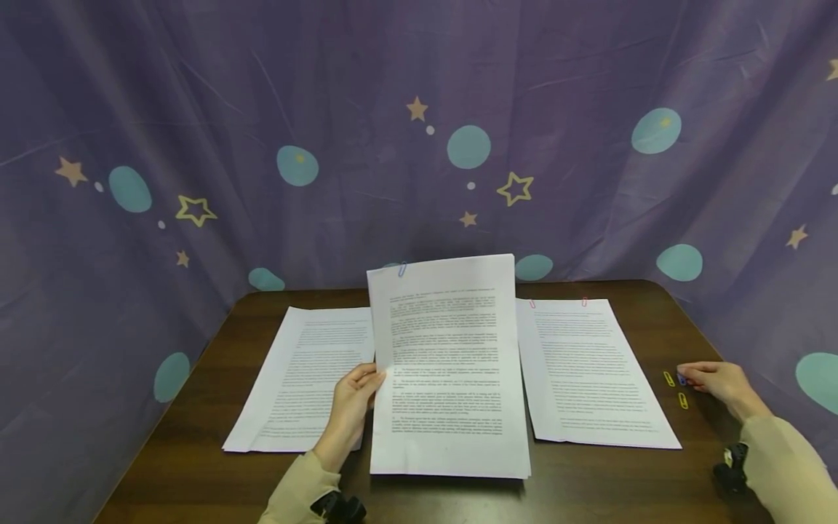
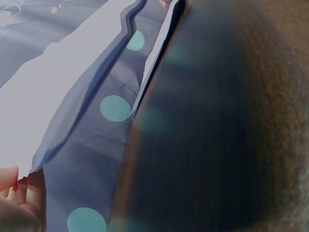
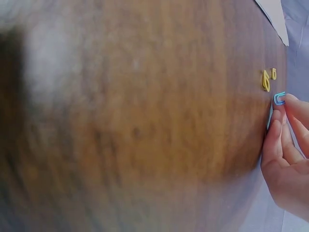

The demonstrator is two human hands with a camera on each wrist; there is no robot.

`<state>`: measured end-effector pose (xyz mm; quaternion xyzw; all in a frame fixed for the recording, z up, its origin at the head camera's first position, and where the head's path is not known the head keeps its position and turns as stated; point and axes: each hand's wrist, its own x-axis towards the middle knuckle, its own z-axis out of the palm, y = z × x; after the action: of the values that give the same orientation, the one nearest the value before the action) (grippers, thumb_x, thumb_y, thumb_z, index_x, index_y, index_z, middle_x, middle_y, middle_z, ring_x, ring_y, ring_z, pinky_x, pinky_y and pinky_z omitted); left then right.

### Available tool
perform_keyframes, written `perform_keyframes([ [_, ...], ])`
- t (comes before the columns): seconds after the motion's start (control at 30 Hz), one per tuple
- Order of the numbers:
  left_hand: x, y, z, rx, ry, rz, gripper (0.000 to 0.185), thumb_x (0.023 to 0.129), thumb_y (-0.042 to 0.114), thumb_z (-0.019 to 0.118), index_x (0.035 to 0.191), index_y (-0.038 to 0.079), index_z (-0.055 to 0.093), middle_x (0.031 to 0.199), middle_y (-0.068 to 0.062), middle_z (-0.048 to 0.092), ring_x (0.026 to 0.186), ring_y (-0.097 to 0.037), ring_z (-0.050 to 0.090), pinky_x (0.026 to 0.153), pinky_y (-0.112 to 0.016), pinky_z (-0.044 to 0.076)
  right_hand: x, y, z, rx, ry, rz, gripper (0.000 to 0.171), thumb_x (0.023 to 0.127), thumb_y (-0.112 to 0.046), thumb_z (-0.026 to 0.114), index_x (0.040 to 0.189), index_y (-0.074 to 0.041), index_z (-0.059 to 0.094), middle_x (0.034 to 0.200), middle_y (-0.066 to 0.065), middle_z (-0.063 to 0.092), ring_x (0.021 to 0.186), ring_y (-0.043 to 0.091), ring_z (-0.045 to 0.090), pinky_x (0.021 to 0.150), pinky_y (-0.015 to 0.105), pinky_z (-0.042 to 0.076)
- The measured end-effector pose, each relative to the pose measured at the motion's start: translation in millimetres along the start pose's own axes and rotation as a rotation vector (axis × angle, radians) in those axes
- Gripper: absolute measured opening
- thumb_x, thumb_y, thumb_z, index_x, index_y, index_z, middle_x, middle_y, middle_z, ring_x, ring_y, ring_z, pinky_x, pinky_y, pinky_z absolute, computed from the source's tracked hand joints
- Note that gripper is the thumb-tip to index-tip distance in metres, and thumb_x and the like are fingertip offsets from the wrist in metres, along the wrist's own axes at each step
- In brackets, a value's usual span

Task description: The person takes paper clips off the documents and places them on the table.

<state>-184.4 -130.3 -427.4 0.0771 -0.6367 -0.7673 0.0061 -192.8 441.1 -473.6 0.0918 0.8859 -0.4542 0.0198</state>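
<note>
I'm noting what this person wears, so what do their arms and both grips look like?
The pale beige fabric left sleeve and matching right sleeve look plain. A compact black device sits at the left wrist, and a second black device at the right; no cables show. The bare left grip and right grip show no gloves or rings.

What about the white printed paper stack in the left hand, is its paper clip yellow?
No, the white printed paper stack carries a small blue looped paper clip on its top edge.

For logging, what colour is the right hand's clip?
The clip is blue, clearest in the right wrist view.
</note>
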Motion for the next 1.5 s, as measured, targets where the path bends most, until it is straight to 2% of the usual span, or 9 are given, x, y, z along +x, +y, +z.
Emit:
perform_keyframes([
  [0.37, 0.0, -0.4, -0.6, -0.011, 0.002, 0.004, 0.017, 0.084, -0.003, 0.054, 0.1, -0.008, 0.055, 0.074, 0.005, 0.064, 0.064, -0.006, 0.058, 0.054, -0.018, 0.045, -0.9, 0.8, -1.1, -0.036, 0.012, 0.022, 0.038, 0.085, -0.018, 0.056, 0.095, 0.019, 0.058, 0.073, -0.008, 0.064, 0.06, -0.004, 0.052, 0.053, 0.022, 0.047],
  [0.6, 0.1, -1.0, -1.6, -0.024, 0.006, -0.007, 0.012, 0.083, -0.003, 0.055, 0.095, -0.003, 0.056, 0.072, 0.006, 0.064, 0.062, -0.005, 0.057, 0.052, -0.017, 0.044, -0.5, 2.9, -1.6, 0.004, 0.035, 0.041, 0.035, 0.084, -0.02, 0.059, 0.086, 0.015, 0.063, 0.069, -0.01, 0.062, 0.058, -0.002, 0.053, 0.051, 0.021, 0.046],
  [0.8, 0.3, -1.6, -2.3, -0.025, 0.007, -0.008, 0.01, 0.083, -0.003, 0.055, 0.093, -0.001, 0.057, 0.072, 0.006, 0.064, 0.061, -0.005, 0.057, 0.052, -0.017, 0.044, -3.1, -2.2, -2.3, 0.097, 0.021, 0.015, 0.037, 0.085, -0.018, 0.059, 0.09, 0.019, 0.059, 0.069, -0.013, 0.062, 0.06, -0.001, 0.056, 0.056, 0.02, 0.049],
  [0.87, 0.5, -2.2, -2.3, -0.026, 0.008, -0.009, 0.01, 0.083, -0.003, 0.055, 0.093, -0.001, 0.057, 0.072, 0.006, 0.064, 0.061, -0.005, 0.057, 0.051, -0.017, 0.043, -2.9, -4.3, -2.3, 0.135, 0.021, 0.006, 0.026, 0.085, -0.017, 0.059, 0.087, 0.008, 0.064, 0.069, -0.016, 0.061, 0.06, -0.001, 0.057, 0.056, 0.02, 0.049],
  [0.97, 0.6, -3.1, -2.4, -0.028, 0.009, -0.011, 0.01, 0.083, -0.004, 0.055, 0.092, 0.0, 0.056, 0.071, 0.006, 0.063, 0.061, -0.005, 0.056, 0.051, -0.017, 0.043, -1.0, -10.5, -1.3, 0.128, 0.025, -0.022, 0.028, 0.086, -0.018, 0.057, 0.095, 0.008, 0.061, 0.073, -0.015, 0.062, 0.063, 0.0, 0.058, 0.058, 0.021, 0.05],
  [1.07, 0.9, -3.8, -2.8, -0.025, 0.004, -0.014, 0.011, 0.083, -0.003, 0.055, 0.094, -0.001, 0.056, 0.072, 0.006, 0.063, 0.061, -0.005, 0.056, 0.052, -0.017, 0.043, 8.0, -11.5, -0.4, 0.114, 0.044, -0.057, 0.031, 0.086, -0.026, 0.057, 0.1, 0.001, 0.062, 0.076, -0.015, 0.062, 0.065, -0.001, 0.058, 0.058, 0.02, 0.05],
  [1.2, 1.4, -5.8, -4.1, -0.032, -0.031, 0.043, 0.012, 0.083, 0.001, 0.057, 0.094, -0.001, 0.058, 0.074, 0.005, 0.064, 0.062, -0.005, 0.057, 0.052, -0.018, 0.044, 32.5, -5.0, 3.0, 0.102, 0.069, -0.101, 0.03, 0.083, -0.037, 0.06, 0.098, -0.012, 0.062, 0.077, -0.018, 0.062, 0.067, 0.001, 0.06, 0.056, 0.019, 0.049],
  [1.33, 2.0, -9.1, -5.7, -0.036, -0.07, 0.104, 0.011, 0.082, 0.004, 0.06, 0.092, 0.001, 0.06, 0.076, 0.004, 0.065, 0.063, -0.005, 0.058, 0.052, -0.018, 0.045, 70.0, 10.3, 15.7, 0.07, 0.131, -0.165, 0.043, 0.081, -0.039, 0.06, 0.105, -0.003, 0.061, 0.078, -0.012, 0.065, 0.068, 0.006, 0.062, 0.057, 0.021, 0.05],
  [1.5, 1.7, -5.3, -2.1, -0.025, -0.029, 0.04, 0.012, 0.082, 0.0, 0.057, 0.094, -0.003, 0.057, 0.074, 0.004, 0.064, 0.061, -0.006, 0.057, 0.052, -0.018, 0.044, 112.7, 21.6, 32.9, -0.011, 0.173, -0.247, 0.042, 0.081, -0.045, 0.057, 0.108, -0.013, 0.061, 0.089, -0.003, 0.066, 0.072, 0.012, 0.064, 0.06, 0.023, 0.051],
])
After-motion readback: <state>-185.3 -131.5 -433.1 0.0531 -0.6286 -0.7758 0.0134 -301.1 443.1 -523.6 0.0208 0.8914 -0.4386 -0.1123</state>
